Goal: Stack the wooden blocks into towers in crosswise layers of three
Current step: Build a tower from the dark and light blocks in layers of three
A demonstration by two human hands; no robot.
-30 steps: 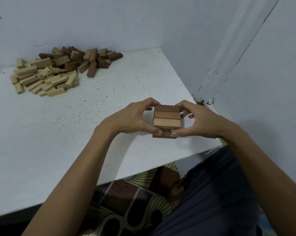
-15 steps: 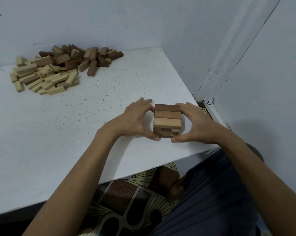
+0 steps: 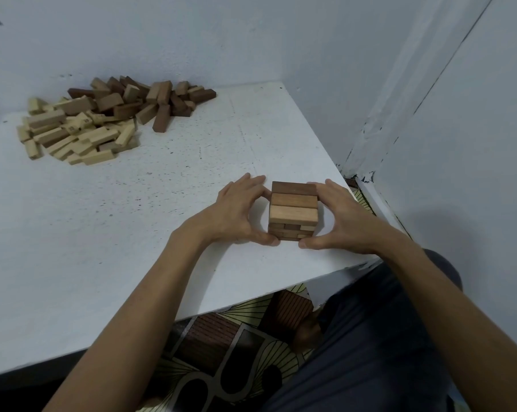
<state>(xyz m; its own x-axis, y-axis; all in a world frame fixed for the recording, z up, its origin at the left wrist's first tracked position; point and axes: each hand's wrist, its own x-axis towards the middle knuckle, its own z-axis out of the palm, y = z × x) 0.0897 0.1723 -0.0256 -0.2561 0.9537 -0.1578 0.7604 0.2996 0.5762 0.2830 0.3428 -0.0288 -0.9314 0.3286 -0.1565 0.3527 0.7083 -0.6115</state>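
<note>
A short tower of wooden blocks (image 3: 293, 209) stands on the white table (image 3: 117, 221) near its front right corner. Its top layer is three blocks side by side: dark, mid-brown and light. Crosswise block ends show beneath it. My left hand (image 3: 236, 214) flanks the tower's left side with fingers stretched out and its thumb at the lower front corner. My right hand (image 3: 342, 220) lies flat along the right side, its thumb touching the base at the front. Neither hand curls round a block.
A loose pile of light and dark blocks (image 3: 102, 123) lies at the table's far left by the wall. The right wall (image 3: 459, 173) runs close beside the tower. The table's front edge (image 3: 281, 289) passes just below my wrists, above my lap.
The three-block layer I held raised between both hands has come down onto the stack. Both hands have sunk to the tower's sides and their fingers have straightened.
</note>
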